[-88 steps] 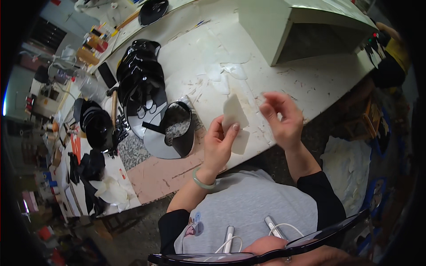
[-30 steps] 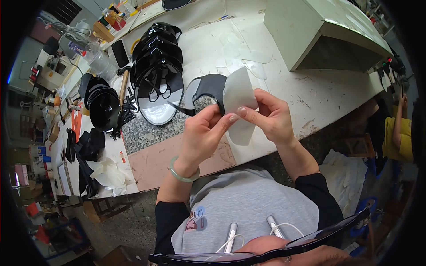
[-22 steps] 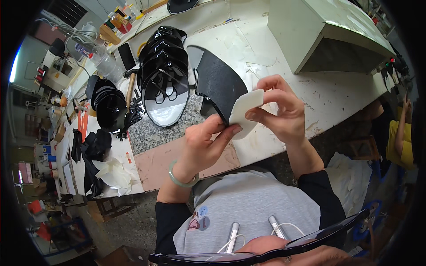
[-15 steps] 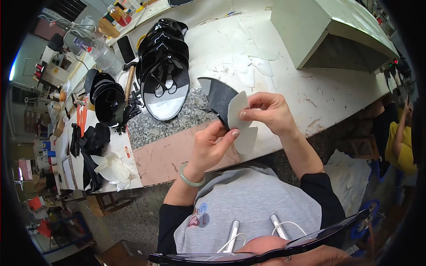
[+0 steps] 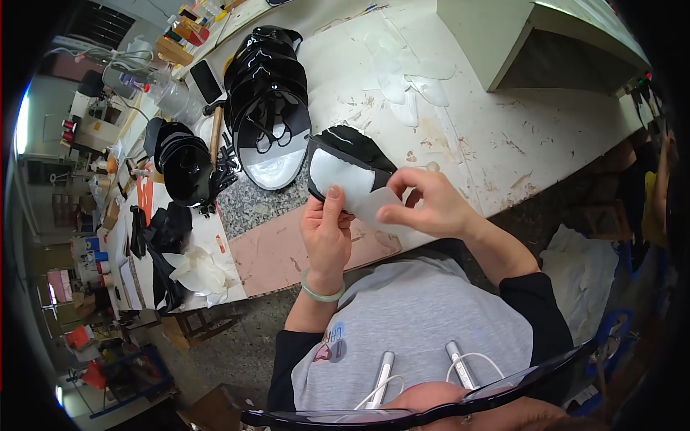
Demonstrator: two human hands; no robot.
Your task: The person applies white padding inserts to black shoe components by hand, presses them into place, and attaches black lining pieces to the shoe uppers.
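Note:
My left hand (image 5: pixel 327 237) grips a curved black shoe upper (image 5: pixel 356 144) by its near edge, thumb on top and fingers underneath. A white stiffener patch (image 5: pixel 334 172) lies against the upper's face, under the thumb. From its right side sticks out a thin, pale, semi-transparent piece (image 5: pixel 375 205). My right hand (image 5: pixel 435 205) has curled fingers and a thumb at that piece's outer edge, closed on it. Whether the pale piece is joined to the white patch, I cannot tell. Both hands are raised over the bench's near edge.
Nested glossy black shoe uppers (image 5: pixel 266 86) stand beyond my left hand, with eyeglasses (image 5: pixel 273 133) in front. A smaller black stack (image 5: pixel 183 169), a hammer (image 5: pixel 215 133) and white scraps (image 5: pixel 198 273) lie left. Pale cut pieces (image 5: pixel 410 86) and a box-like housing (image 5: pixel 503 43) are farther back.
The upper has been turned, so its white patch now faces up. My left hand has shifted its thumb onto the patch. My right hand has moved slightly lower, to the pale piece's edge.

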